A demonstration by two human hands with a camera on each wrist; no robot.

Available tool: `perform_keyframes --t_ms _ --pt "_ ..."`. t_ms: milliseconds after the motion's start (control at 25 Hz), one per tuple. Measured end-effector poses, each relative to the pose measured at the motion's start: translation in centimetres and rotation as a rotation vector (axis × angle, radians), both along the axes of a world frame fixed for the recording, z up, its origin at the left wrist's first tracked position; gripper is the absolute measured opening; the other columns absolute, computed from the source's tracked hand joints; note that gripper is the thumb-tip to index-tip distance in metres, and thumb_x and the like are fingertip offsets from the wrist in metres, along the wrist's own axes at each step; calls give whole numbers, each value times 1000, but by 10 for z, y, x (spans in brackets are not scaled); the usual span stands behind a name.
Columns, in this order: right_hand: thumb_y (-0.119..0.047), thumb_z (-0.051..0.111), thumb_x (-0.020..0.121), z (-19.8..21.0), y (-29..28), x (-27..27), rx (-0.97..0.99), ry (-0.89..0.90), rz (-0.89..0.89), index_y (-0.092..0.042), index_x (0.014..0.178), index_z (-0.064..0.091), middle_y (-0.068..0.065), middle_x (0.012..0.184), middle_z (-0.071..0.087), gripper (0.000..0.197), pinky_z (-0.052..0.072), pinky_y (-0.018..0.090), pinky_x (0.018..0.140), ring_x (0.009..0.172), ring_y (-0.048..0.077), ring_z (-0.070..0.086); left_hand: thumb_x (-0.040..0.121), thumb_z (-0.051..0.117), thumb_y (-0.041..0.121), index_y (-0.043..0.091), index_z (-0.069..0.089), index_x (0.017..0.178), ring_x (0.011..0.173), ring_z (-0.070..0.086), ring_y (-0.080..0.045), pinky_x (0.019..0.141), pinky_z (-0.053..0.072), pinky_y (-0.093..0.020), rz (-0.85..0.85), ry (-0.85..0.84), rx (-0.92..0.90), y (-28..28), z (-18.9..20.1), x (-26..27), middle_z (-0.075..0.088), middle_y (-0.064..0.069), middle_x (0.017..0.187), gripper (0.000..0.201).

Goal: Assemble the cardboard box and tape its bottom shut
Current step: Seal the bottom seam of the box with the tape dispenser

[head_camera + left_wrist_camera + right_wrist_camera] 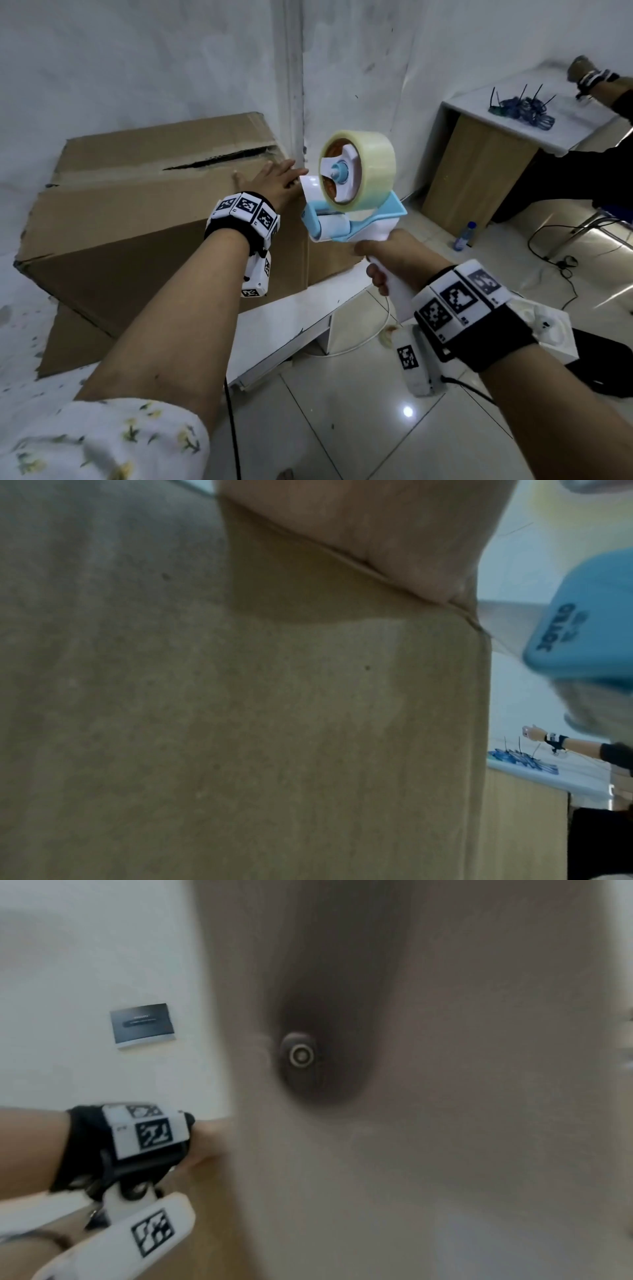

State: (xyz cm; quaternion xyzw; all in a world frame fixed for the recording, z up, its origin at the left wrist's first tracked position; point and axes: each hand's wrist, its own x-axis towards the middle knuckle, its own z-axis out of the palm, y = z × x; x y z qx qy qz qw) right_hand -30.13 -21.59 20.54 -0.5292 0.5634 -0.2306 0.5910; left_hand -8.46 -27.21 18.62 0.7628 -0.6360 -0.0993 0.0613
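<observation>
Both forearms reach forward: the left hand [274, 181] lies flat, fingers straight, on the upturned face of the cardboard box [144, 219], which sits tilted on the white worktop [284, 322] against the wall, long axis running left to right. Right of the box, the right hand [394, 260] curls round the handle of the tape dispenser [352, 198], roll upward, mouth towards the box's right end. Risk: the centre seam [219, 159] gapes, so tape could bridge it and wrinkle.
</observation>
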Motion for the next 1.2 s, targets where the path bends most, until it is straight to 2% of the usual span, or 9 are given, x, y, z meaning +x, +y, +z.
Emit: perform_keyframes --t_ms 240,360,440,520,680,760,960,1080,1200 --pt "-11 55 83 -15 -2 -4 -332 246 95 -9 76 51 5 53 43 8 32 20 41 42 19 40 91 24 57 32 16 145 146 4 -21 110 -1 -65 -23 7 51 1 5 -3 8 6 157 60" --pt "-20 53 86 -45 12 -24 -345 662 400 -15 88 58 11 79 61 7 44 26 55 69 27 58 92 23 57 37 16 144 146 -1 -20 109 -5 -66 -1 28 62 6 10 -1 4 9 157 56" --pt "-22 50 87 -81 36 -43 -225 839 578 -18 77 52 14 94 62 11 46 28 69 84 28 60 92 24 57 43 19 142 146 -3 -19 108 -6 -67 1 58 30 3 10 1 3 12 157 52" --pt "-17 51 86 -97 42 -51 -168 745 450 -19 63 43 8 77 57 24 44 26 66 71 23 54 91 23 59 44 18 142 146 -3 -18 108 -5 -67 -2 34 33 4 8 1 2 12 157 53" --pt "-18 63 80 -89 7 -43 -229 257 -63 -10 69 56 -2 41 50 15 37 19 37 28 9 44 92 22 57 43 12 143 146 -3 -17 109 -3 -64 -6 -2 40 1 4 1 -1 12 157 53" --pt "-23 67 77 -80 -12 -24 -277 26 -216 -11 59 55 -2 31 45 24 35 22 40 27 10 40 92 29 54 38 13 144 146 3 -16 112 3 -60 -20 2 -54 1 3 1 2 9 158 57" --pt "-27 73 71 -50 -64 32 -404 -271 -302 -13 55 58 7 49 53 26 41 24 48 41 17 46 78 67 35 16 47 128 119 50 -23 96 39 -30 -122 126 -330 12 -8 0 47 -3 135 57" --pt "-25 72 69 -47 -90 56 -442 -270 -236 -11 72 68 8 67 66 15 50 39 64 60 23 58 84 61 26 20 48 132 129 45 -16 103 34 -25 -115 54 -353 12 -15 3 43 3 144 50" --pt "-30 75 63 -56 -105 73 -416 -300 -148 -7 92 70 8 91 73 37 55 46 83 84 25 67 89 55 19 18 44 135 135 38 -13 111 27 -23 -135 27 -376 12 -21 2 38 2 147 47"
